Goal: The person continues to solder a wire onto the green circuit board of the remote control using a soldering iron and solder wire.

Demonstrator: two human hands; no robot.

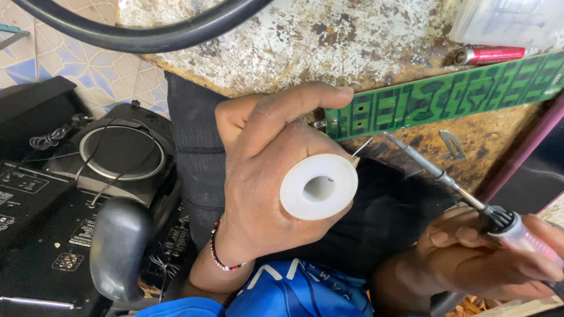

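One white spool (318,186) is gripped in the left hand (264,170), fingers curled round its side, its hollow end turned toward the camera. A thin wire strand (363,147) is seen running from the spool's upper edge toward the tip of the iron. One beaded bracelet (218,253), red, black and white, is worn on the left wrist.

One soldering iron (452,185) is held in the right hand (482,258), closed about its clear-and-red handle; the metal shaft is angled up and left, its tip near the end of the green board. One long green circuit strip (446,97) is laid across the bench (329,41), slanting upward to the right, its near end just beside the left thumb. The bench top is rusted and blotched with white.

Also noted on the bench: one red-capped cylindrical tool (487,55) above the strip, one small metal clip (451,143) below it, one clear plastic box (511,20) at the top right corner. One black curved cable (147,36) is seen crossing the top left. To the left, black audio equipment (70,199) is stacked on the floor, with one round speaker face (122,151) counted. Blue cloth (282,290) is visible at the bottom edge.
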